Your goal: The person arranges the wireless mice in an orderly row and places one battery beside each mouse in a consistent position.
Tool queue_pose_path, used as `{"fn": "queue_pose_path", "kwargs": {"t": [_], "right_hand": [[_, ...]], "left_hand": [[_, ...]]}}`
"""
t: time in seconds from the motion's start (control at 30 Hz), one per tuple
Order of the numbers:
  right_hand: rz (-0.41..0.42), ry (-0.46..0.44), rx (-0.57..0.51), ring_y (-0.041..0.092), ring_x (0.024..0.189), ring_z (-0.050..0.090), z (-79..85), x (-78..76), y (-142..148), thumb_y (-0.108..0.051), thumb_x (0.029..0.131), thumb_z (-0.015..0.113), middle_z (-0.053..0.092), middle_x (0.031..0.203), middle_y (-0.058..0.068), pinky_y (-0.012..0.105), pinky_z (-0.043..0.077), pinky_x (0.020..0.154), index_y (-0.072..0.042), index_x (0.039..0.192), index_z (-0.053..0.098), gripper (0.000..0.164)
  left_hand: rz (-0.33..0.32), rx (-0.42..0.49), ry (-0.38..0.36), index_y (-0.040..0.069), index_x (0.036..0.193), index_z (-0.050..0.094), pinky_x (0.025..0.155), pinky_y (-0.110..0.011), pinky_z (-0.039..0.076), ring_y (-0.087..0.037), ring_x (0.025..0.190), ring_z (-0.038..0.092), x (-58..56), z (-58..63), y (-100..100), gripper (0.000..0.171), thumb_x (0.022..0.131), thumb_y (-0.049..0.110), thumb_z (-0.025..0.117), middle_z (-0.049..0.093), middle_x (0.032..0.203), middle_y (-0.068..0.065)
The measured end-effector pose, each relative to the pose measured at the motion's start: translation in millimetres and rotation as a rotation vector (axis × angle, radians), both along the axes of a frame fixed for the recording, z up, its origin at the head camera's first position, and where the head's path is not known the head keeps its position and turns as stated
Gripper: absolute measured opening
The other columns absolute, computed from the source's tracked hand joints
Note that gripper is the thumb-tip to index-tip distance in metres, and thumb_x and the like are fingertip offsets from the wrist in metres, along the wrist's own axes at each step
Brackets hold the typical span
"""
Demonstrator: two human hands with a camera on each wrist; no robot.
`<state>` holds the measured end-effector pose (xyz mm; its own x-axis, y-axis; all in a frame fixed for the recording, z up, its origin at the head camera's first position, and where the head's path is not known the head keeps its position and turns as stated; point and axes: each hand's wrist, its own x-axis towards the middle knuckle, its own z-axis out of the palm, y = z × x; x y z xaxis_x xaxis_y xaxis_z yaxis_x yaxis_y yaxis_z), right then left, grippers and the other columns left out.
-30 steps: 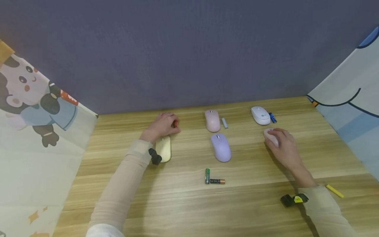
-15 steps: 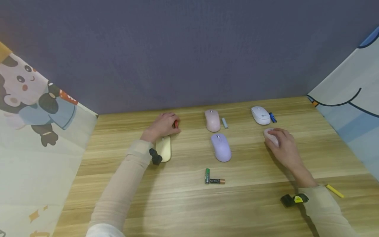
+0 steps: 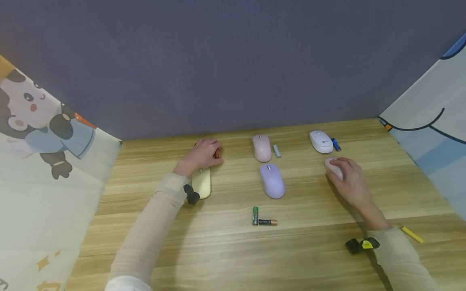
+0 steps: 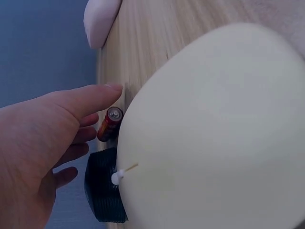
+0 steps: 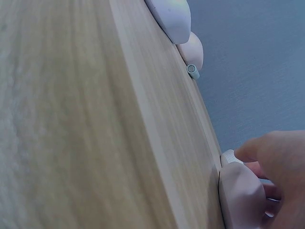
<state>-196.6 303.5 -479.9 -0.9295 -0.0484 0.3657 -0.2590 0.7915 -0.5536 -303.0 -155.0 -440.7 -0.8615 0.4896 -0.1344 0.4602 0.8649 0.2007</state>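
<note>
My left hand is at the table's back left, beside a pale yellow computer mouse. A red battery lies between its thumb and loosely bent fingers; the thumb stands apart from it. Beside the mouse in the left wrist view is a dark ridged object, mostly hidden from the head view by the hand. My right hand holds a small pale pink mouse on the table, the thumb on one side and the fingers curled over the other. Its far side is covered.
A larger pink mouse and a light blue battery are at the back centre, a purple mouse before them. Nearer lie a green battery and a black battery. A white mouse, blue battery and yellow stick are right.
The head view has shifted very slightly. My left hand has moved a touch to the right; the right hand stays on the small pink mouse.
</note>
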Motion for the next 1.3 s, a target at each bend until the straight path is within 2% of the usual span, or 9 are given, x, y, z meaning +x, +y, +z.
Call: {"fn": "queue_pose_path", "kwargs": {"t": [0.33,0.47,0.63,1.0,1.3], "right_hand": [[0.001,-0.033,0.000,0.058,0.122,0.046,0.4,0.1,1.6,-0.008,0.098,0.068,0.052,0.133,0.039,0.075,0.039,0.097,0.010,0.121,0.062,0.030],[0.003,-0.030,0.000,0.058,0.122,0.046,0.9,0.4,1.1,-0.008,0.098,0.068,0.052,0.133,0.039,0.075,0.039,0.097,0.010,0.121,0.062,0.030],[-0.001,-0.035,0.004,0.058,0.122,0.046,1.4,0.5,0.9,-0.009,0.098,0.068,0.052,0.133,0.038,0.075,0.039,0.097,0.010,0.122,0.062,0.031],[-0.003,-0.020,0.005,0.058,0.121,0.047,1.6,0.7,0.8,-0.009,0.098,0.068,0.052,0.133,0.038,0.075,0.039,0.095,0.010,0.121,0.062,0.031],[-0.011,-0.055,0.008,0.058,0.124,0.046,2.0,0.6,1.3,-0.012,0.099,0.067,0.051,0.135,0.038,0.075,0.039,0.097,0.010,0.123,0.062,0.032]], "left_hand": [[-0.070,0.038,0.043,0.004,0.138,0.062,0.123,-0.054,0.031,-0.035,0.139,0.049,15.7,5.2,6.5,0.051,0.100,0.037,0.069,0.059,0.143,-0.014],[-0.095,0.028,0.061,0.005,0.138,0.062,0.123,-0.054,0.031,-0.034,0.140,0.048,23.6,6.0,10.9,0.054,0.099,0.040,0.070,0.059,0.143,-0.013],[-0.103,0.009,0.055,0.005,0.141,0.059,0.126,-0.056,0.027,-0.034,0.143,0.046,35.9,8.3,18.0,0.060,0.097,0.043,0.072,0.056,0.148,-0.013],[-0.206,0.008,0.128,0.006,0.135,0.064,0.124,-0.051,0.032,-0.031,0.138,0.052,63.0,9.6,30.0,0.052,0.096,0.039,0.073,0.062,0.141,-0.011],[-0.275,0.017,0.156,0.005,0.135,0.064,0.123,-0.052,0.034,-0.031,0.137,0.053,81.9,8.8,37.5,0.053,0.095,0.040,0.074,0.062,0.140,-0.012]]}}
